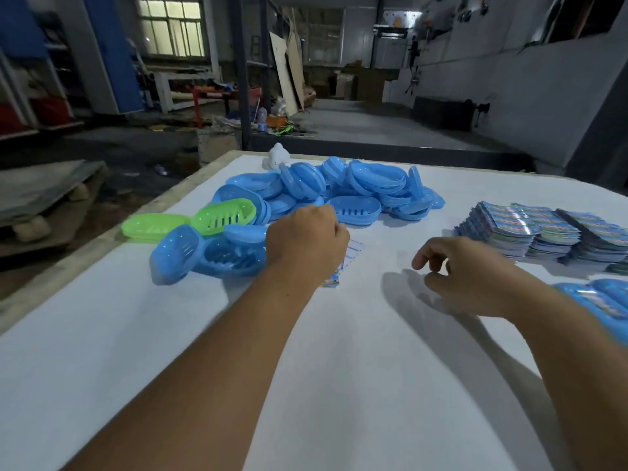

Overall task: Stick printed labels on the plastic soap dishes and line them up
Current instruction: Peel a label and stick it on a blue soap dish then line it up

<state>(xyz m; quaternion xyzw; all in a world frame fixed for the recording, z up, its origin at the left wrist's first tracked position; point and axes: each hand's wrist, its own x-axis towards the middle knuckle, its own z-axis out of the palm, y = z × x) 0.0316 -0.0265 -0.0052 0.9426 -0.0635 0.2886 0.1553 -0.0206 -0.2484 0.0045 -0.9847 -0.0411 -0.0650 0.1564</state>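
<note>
A heap of blue plastic soap dishes (360, 186) lies at the far middle of the white table (170, 351). Two green dishes (224, 215) and a few more blue ones (210, 254) sit to its left. My left hand (306, 241) hovers just in front of the heap with its fingers curled round a strip of printed labels (351, 253) that hangs below it. My right hand (455, 268) floats above the table to the right, fingers loosely curled and holding nothing. Stacks of printed labels (550, 229) stand at the right.
Blue dishes with labels on them (608, 300) lie at the right edge, below the label stacks. A white crumpled object (278, 156) sits behind the heap. The table's left edge (102, 239) drops to a cluttered workshop floor.
</note>
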